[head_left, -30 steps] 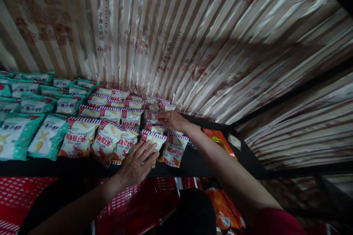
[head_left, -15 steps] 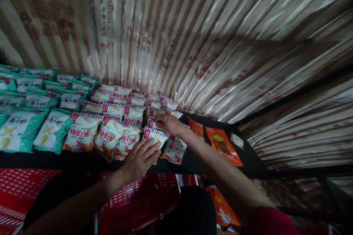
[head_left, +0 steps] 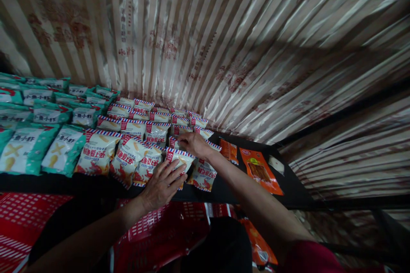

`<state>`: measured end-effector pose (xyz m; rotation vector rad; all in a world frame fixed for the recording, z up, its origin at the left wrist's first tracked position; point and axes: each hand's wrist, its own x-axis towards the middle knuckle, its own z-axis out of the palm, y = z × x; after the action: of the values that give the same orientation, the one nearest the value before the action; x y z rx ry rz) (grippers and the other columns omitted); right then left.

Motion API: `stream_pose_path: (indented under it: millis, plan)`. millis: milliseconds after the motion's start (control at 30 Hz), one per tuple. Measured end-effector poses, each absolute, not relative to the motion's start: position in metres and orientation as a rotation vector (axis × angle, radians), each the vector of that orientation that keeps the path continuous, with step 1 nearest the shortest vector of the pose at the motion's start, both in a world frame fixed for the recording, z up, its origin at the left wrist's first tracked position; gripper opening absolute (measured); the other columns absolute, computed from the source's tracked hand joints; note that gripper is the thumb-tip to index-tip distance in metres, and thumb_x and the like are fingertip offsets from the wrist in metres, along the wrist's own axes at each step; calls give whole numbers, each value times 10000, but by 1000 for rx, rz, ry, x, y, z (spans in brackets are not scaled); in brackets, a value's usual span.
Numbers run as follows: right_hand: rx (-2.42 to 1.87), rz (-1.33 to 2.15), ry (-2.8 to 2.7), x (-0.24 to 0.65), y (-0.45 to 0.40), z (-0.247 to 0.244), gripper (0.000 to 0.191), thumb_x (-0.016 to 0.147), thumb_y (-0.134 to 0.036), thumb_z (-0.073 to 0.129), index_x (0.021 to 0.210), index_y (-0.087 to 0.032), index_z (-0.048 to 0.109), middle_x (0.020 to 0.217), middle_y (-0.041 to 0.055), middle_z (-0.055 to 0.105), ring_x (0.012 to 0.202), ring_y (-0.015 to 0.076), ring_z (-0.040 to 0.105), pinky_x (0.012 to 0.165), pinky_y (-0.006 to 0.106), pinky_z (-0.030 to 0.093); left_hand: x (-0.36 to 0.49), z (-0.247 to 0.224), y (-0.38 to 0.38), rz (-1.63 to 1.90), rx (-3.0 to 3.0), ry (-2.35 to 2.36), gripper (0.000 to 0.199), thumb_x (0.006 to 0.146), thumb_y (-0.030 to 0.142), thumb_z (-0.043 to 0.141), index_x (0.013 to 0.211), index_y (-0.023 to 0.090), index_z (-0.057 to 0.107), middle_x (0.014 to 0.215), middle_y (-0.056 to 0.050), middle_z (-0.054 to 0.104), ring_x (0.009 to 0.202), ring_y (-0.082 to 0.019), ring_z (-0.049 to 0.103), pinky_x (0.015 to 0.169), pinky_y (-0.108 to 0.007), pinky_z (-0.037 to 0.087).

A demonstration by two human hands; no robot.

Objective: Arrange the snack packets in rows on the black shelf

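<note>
My left hand lies with stretched, slightly spread fingers against the front of a white snack bag with a striped red-and-blue top edge. Just behind that bag, my right hand has its fingers curled down and pinched at the top of another snack bag; its fingertips are partly hidden. Under my right wrist stands one more such bag in the front row. To the left, matching white bags stand in several rows, leaning on one another.
Teal snack bags fill the left of the black shelf. Orange packets and a small white object lie at its right. Below are red perforated baskets and an orange packet. A striped curtain hangs behind.
My right hand has shifted very slightly to the left at the bag behind. The left hand stays on the front bag, and the view has moved a little.
</note>
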<state>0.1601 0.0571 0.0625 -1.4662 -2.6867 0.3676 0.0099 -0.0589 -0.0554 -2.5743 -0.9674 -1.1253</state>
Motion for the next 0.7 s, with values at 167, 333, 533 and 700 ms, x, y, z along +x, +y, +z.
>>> stream_pose_path:
  millis: [167,333,533,700]
  plan:
    - [-1408,384,-2661,163,59,59,135,818,-140,571,861,-187,690,802,2,678,729,111,595,653,203,382,11,-57,-58,-1115,-2571,-972,401,843,188,544,1243,205,523,1391,-55,469,1374,-276,244,1100,-496,242]
    - [-1347,465,-2596,171,62,61,178,868,-202,536,987,-190,667,940,28,690,822,130,622,728,230,436,13,-57,-57,-1122,-2551,-993,390,842,185,544,1232,206,531,1378,-57,484,1375,-266,244,1105,-491,226]
    - [-1552,175,-2554,174,72,68,271,907,-172,454,1118,-165,625,1137,88,644,1064,174,580,885,263,426,13,-58,-57,-1112,-2546,-996,415,845,181,538,1258,210,512,1404,-60,453,1374,-271,244,1106,-496,213]
    - [-1703,61,-2674,168,85,66,310,916,-186,424,1182,-191,584,1163,102,631,1066,197,587,866,267,437,13,-60,-58,-1066,-2561,-1010,424,851,189,533,1272,224,506,1421,-56,433,1374,-271,244,1108,-498,215]
